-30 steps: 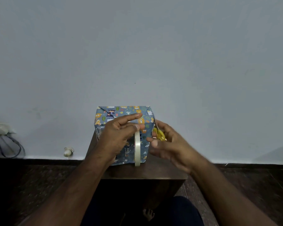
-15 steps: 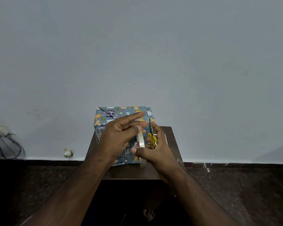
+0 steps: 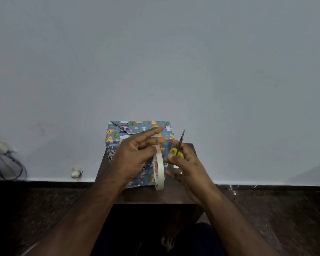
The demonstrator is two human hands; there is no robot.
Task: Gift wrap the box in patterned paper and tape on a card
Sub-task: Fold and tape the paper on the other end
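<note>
My left hand (image 3: 135, 156) lies against the front of the wrapped box (image 3: 137, 132), which stands on the small dark table (image 3: 155, 196) toward its far left corner, close to the wall (image 3: 155, 52). The thumb and fingers of that hand pinch the top of the tape roll (image 3: 158, 170), which hangs on edge in front of the box, its lower rim near the table's front edge; my index finger stretches out over the box's patterned paper. My right hand (image 3: 185, 167) is just right of the roll, fingers curled through the yellow handles of the scissors (image 3: 178, 147), the blades pointing up and away beside the box's right edge. I cannot tell whether the blades are apart or together. A white plug (image 3: 76, 172) sits low on the wall to the left.
</note>
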